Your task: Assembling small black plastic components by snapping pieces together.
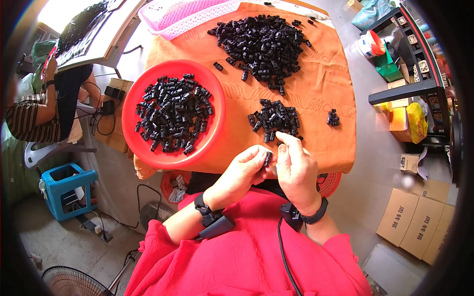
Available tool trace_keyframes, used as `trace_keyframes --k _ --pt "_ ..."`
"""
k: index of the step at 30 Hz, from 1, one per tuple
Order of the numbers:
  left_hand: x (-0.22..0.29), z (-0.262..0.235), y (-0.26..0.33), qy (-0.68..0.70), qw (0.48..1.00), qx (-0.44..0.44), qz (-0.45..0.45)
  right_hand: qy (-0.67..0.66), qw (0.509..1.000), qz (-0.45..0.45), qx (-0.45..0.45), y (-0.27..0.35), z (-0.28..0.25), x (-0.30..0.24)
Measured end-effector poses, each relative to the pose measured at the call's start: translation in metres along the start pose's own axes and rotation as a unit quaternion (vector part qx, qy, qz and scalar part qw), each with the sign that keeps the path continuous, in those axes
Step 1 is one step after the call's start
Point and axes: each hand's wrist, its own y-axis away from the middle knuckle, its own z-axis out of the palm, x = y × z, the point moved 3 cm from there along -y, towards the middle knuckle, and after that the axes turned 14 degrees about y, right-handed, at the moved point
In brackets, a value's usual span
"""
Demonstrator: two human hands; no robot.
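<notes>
Just off the near edge of the orange-covered table [316, 148], my left hand [244, 170] pinches a small black cylindrical plastic piece [267, 158] between thumb and fingers. Close beside it on the right is my right hand [298, 170], its fingers bent together and the index finger reaching up toward the small pile. Anything between its fingertips is too small or hidden to make out. Beyond both hands lies a small pile of black pieces [276, 116]. A red round basin [217, 133] on the left holds many like pieces.
A large heap of black pieces [264, 47] covers the table's far part; a small cluster [333, 117] lies right. A pink basket [182, 17] stands at the back. Left are a blue stool [69, 192] and a seated person [44, 108]; right, a shelf [410, 93] and cartons [414, 222].
</notes>
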Motion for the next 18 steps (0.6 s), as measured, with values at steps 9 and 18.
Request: trace_keyframes --k 9,18 --pt "-0.0035 -0.0008 0.0009 -0.076 0.995 0.046 0.038 0.012 1.000 0.015 -0.006 0.0005 0.0100 0.0011" --pt "-0.0026 0.0049 0.0020 -0.074 0.995 0.045 0.050 -0.009 0.999 0.035 -0.016 0.0015 0.0118 0.0014"
